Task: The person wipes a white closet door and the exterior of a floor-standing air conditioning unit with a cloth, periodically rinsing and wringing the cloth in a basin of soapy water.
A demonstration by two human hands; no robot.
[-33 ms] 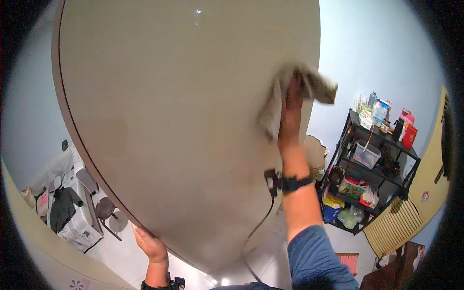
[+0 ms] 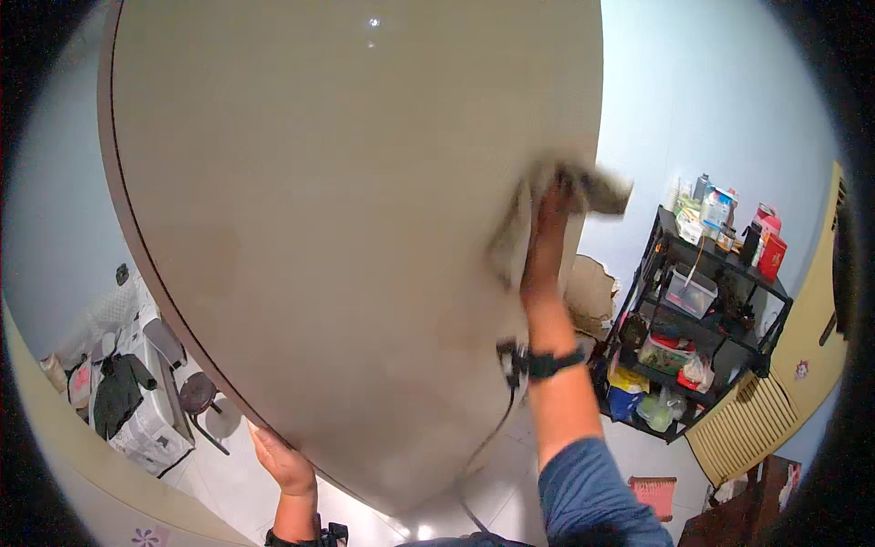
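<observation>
**Right Hand Holding a Cloth to a Broad Taupe Panel, Left Hand at Its Edge**

A person's right hand [image 2: 550, 219] is holding a crumpled grey-brown cloth [image 2: 602, 193] against the right side of a large, smooth taupe panel [image 2: 355, 228]. The cloth is bunching around the fingers, and one end is reaching out past the panel's right edge. Hand and cloth are both showing blurred, so exactly how the fingers are closing cannot be told.

The left hand [image 2: 284, 465] is touching the panel's near left edge; whether it is gripping firmly or only supporting cannot be told. A black strap [image 2: 554, 364] is circling the right wrist, with a dark cable [image 2: 492, 428] hanging from its small device, and a blue sleeve [image 2: 592, 488] is covering the upper arm.

To the right, a black shelving rack [image 2: 720, 256] is standing near the pale blue wall [image 2: 711, 91], holding a clear plastic container [image 2: 691, 294], a red canister [image 2: 772, 258] and other goods. A torn cardboard piece [image 2: 591, 290] is showing between panel and rack. A pink mat [image 2: 654, 497] is lying on the right floor. To the left, a dark garment [image 2: 121, 392] is lying near a round stool [image 2: 197, 392].
</observation>
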